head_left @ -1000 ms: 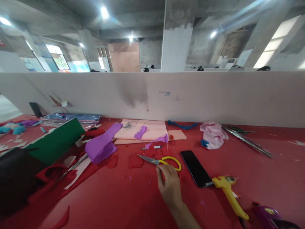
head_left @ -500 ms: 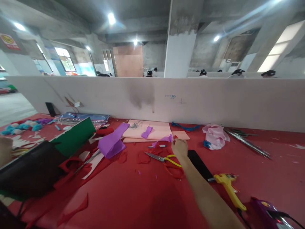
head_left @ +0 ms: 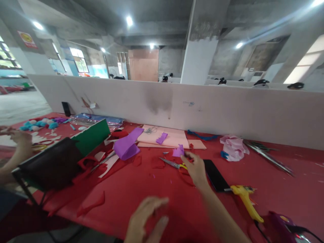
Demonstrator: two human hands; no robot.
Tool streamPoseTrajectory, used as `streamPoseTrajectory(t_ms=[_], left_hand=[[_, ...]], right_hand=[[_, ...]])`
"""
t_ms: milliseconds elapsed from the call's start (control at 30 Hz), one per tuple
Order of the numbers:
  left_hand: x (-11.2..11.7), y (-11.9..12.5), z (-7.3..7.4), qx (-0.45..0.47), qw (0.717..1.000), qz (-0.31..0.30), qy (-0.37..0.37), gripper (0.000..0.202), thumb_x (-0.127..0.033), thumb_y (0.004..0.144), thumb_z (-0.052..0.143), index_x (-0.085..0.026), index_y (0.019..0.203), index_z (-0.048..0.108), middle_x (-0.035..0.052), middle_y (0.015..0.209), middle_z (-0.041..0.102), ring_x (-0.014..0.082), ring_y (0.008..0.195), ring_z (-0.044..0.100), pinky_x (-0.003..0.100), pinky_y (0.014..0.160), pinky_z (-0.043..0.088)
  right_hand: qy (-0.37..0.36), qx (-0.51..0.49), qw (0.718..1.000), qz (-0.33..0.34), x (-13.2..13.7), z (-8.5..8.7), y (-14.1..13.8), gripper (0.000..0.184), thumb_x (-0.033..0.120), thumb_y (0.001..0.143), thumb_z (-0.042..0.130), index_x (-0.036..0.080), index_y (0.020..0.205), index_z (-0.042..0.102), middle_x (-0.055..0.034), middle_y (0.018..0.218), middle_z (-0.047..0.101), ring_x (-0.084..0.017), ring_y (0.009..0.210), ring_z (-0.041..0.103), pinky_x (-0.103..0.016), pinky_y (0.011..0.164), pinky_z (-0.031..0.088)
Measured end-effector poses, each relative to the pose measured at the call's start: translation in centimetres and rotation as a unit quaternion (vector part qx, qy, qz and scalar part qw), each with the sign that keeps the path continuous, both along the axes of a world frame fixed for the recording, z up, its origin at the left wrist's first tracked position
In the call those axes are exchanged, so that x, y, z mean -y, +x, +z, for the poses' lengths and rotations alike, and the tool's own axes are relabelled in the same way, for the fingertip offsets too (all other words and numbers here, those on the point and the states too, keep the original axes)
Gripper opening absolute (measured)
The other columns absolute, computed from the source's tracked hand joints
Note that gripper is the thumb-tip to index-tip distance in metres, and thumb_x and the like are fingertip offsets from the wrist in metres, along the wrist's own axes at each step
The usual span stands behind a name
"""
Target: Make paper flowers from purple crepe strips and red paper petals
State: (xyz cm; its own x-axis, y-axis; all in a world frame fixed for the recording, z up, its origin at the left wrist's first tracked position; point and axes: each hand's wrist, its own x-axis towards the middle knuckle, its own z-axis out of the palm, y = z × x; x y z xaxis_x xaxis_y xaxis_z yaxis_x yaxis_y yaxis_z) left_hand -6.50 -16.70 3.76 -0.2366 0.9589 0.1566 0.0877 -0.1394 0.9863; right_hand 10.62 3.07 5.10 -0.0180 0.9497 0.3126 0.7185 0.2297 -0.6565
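My right hand (head_left: 196, 167) is stretched out over the red table (head_left: 141, 199), fingers pinched on a small purple paper piece (head_left: 178, 151). Just left of it lie scissors with yellow handles (head_left: 174, 164) among red paper scraps (head_left: 158, 163). A black phone (head_left: 216, 175) lies right beside that hand. My left hand (head_left: 145, 219) hovers low at the front edge, blurred, fingers spread and holding nothing.
A yellow glue gun (head_left: 246, 201) and a purple object (head_left: 283, 226) lie at the right. Pink sheets (head_left: 164, 138), a purple roll (head_left: 126, 145), a green sheet (head_left: 92, 135) and a black panel (head_left: 50, 165) sit at the left. Another person's hand (head_left: 19, 138) works at far left. A white partition (head_left: 202, 108) backs the table.
My right hand has picked up the purple paper piece and drawn slightly back toward me. My left hand has come into view at the bottom. The view swung left.
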Motion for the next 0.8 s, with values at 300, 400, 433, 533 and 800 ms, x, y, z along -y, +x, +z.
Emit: streamPoseTrajectory(t_ms=[300, 400, 433, 533, 800], left_hand=[[-3.7, 0.5, 4.7, -0.100, 0.990, -0.103, 0.003, 0.031, -0.030, 0.073, 0.072, -0.021, 0.103, 0.068, 0.0070, 0.105, 0.069, 0.0238, 0.101, 0.061, 0.035, 0.092, 0.047], [-2.3, 1.2, 4.5, -0.032, 0.994, -0.098, -0.032, 0.009, -0.026, 0.075, 0.069, -0.018, 0.079, 0.066, 0.0002, 0.072, 0.066, 0.0144, 0.067, 0.058, 0.025, 0.065, 0.048], [-1.8, 1.5, 4.4, -0.017, 0.995, -0.094, -0.040, 0.008, -0.025, 0.074, 0.069, -0.018, 0.074, 0.065, -0.0013, 0.066, 0.063, 0.0127, 0.062, 0.056, 0.023, 0.060, 0.046], [-0.6, 2.1, 4.2, 0.004, 0.996, -0.082, -0.047, 0.010, -0.021, 0.071, 0.070, -0.017, 0.067, 0.062, -0.0027, 0.061, 0.059, 0.0109, 0.060, 0.052, 0.021, 0.059, 0.043], [1.0, 2.1, 3.3, 0.039, 0.996, -0.077, -0.029, 0.007, -0.024, 0.075, 0.067, -0.017, 0.077, 0.066, 0.0021, 0.077, 0.063, 0.0150, 0.076, 0.055, 0.024, 0.072, 0.045]], right_hand=[[-0.031, -0.240, 0.946, 0.216, 14.3, 1.7, 0.3, 0.015, 0.029, 0.081, 0.064, 0.020, 0.091, 0.070, -0.0064, 0.091, 0.074, -0.022, 0.086, 0.068, -0.034, 0.079, 0.054], [0.058, -0.171, 0.969, 0.170, 15.9, 1.7, 0.5, 0.012, 0.024, 0.082, 0.062, 0.022, 0.091, 0.070, -0.0048, 0.087, 0.072, -0.020, 0.082, 0.067, -0.033, 0.075, 0.053], [0.105, -0.139, 0.973, 0.152, 16.3, 1.6, 0.5, 0.012, 0.023, 0.083, 0.062, 0.022, 0.091, 0.070, -0.0045, 0.085, 0.072, -0.020, 0.080, 0.066, -0.034, 0.075, 0.052], [0.247, -0.037, 0.961, 0.115, 17.5, 1.3, 0.6, 0.013, 0.018, 0.085, 0.061, 0.021, 0.094, 0.070, -0.0043, 0.080, 0.071, -0.019, 0.076, 0.063, -0.036, 0.076, 0.047], [0.275, 0.016, 0.954, 0.114, 19.6, 0.2, 0.0, 0.021, 0.013, 0.085, 0.059, 0.021, 0.102, 0.068, -0.0064, 0.094, 0.072, -0.021, 0.089, 0.064, -0.039, 0.085, 0.047]])
